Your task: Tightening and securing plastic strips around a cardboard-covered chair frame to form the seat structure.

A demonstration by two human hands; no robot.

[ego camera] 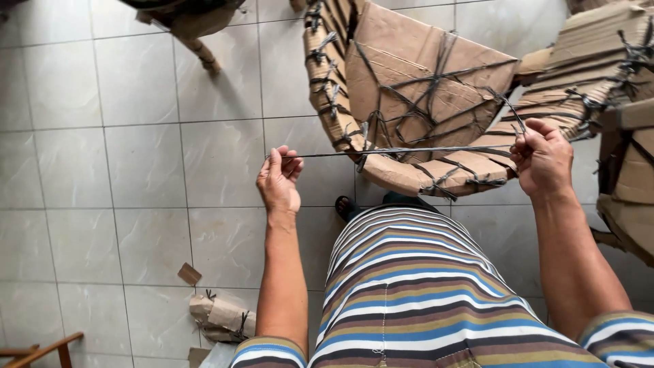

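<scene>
Taut strap point(402, 151) (dark) between hands

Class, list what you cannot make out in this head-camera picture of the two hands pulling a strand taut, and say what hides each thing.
- Strand ends: hidden inside the left hand and right hand.
- Cardboard-wrapped frame: what lies under the wrapping is covered; its top is cut off by the upper edge.
- Foot: mostly hidden behind the striped shirt.
- Wooden piece, lower left: cut off by the edge.

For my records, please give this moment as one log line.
left hand: pinches cord | right hand: pinches cord | cord: taut | near: cardboard-wrapped chair
</scene>
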